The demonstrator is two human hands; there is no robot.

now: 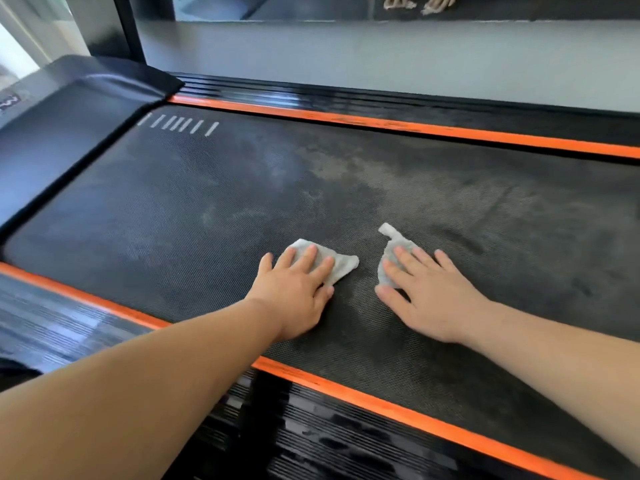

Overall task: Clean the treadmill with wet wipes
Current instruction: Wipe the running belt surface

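The treadmill belt (207, 209) fills most of the view, a dark textured surface running from left to right. Both of the person's bare arms reach across it from the near side.

The left hand (298, 289) lies palm down near the middle of the belt. Its grip is spread, with the fingers straight and fanned, and they press flat on a crumpled white wet wipe (343, 265). The wipe's far corner sticks out to the right, beyond the fingertips.

The right hand (431, 299) lies just beside it, also palm down and with its grip spread. Its straight fingers press a second wet wipe (394, 239) onto the belt (a twisted tail of this one pokes out toward the far side). The two wipes sit near each other but do not touch.

Beyond the hands, a pale dusty patch (332, 168) smears the belt. A row of short white bars (183, 124) is printed near its left end.

An orange strip (381, 407) borders the belt on the near side, with a black ribbed side rail (329, 438) below it. A matching far orange strip (415, 128) and far side rail (311, 95) run along the opposite edge. At the left end sits the black motor cover (69, 116).

Behind the treadmill is a grey wall band (346, 53), and above it a mirror (450, 6) that shows two reflected hands at its top edge.
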